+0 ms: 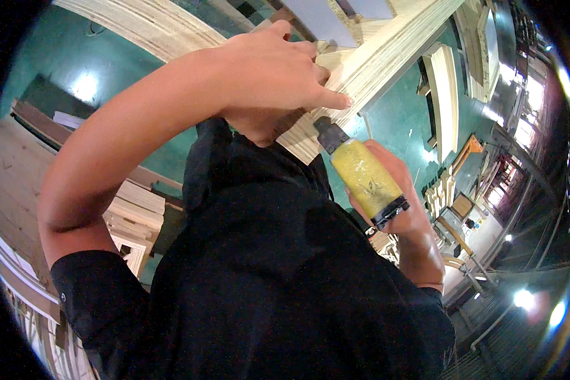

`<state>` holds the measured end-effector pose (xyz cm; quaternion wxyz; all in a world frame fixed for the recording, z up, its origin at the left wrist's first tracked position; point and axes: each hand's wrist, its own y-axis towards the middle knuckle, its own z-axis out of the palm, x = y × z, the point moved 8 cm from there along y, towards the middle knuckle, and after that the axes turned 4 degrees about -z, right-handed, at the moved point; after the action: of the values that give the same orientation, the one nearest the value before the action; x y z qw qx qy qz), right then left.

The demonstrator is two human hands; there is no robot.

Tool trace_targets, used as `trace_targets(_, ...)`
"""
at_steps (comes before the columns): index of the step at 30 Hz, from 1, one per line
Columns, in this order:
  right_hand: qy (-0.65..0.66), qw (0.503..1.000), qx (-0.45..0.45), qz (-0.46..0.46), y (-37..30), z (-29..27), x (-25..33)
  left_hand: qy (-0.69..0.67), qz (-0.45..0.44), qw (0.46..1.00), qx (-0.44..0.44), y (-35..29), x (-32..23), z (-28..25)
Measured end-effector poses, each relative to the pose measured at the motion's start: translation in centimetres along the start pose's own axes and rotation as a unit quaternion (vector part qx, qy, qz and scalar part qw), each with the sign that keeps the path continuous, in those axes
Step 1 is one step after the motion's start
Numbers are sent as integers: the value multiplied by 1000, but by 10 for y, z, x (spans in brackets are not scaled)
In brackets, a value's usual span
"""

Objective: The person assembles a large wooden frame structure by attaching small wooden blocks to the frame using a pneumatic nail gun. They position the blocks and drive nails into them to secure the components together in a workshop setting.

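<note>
A pale laminated wooden frame (392, 47) runs from beside my body toward the upper right. My left hand (272, 82) is closed over it near its near corner, the fingers partly hidden and the thumb-side digit lying along the wood. My right hand (392, 161) is wrapped round a yellow nail gun (364, 174) with a black end cap and black nose. The gun is tilted, its nose up against or very close to the frame's near end; contact is hard to tell. Most of the right hand's fingers are behind the gun.
Light panels (320, 19) lie inside the frame. Another wooden beam (145, 28) crosses the upper left. Stacked wooden strips (133, 218) stand at the left, and more wooden pieces (443, 95) lie on the green floor (405, 120) at the right.
</note>
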<state>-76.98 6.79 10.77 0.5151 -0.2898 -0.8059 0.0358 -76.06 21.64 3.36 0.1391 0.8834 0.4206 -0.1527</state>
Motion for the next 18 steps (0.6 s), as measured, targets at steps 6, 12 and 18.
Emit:
trace_targets(6,-15,999,25,39,-12,4,-19,10,-3,999,42,-3,0,1)
trace_targets(12,9,997,49,-56,-26,-13,-33,-6,-16,995,99,4,-8,-13)
trace_targets(18,119,985,72,-98,-114,-52,-142,-153,-138,968,144,21,-22,-29)
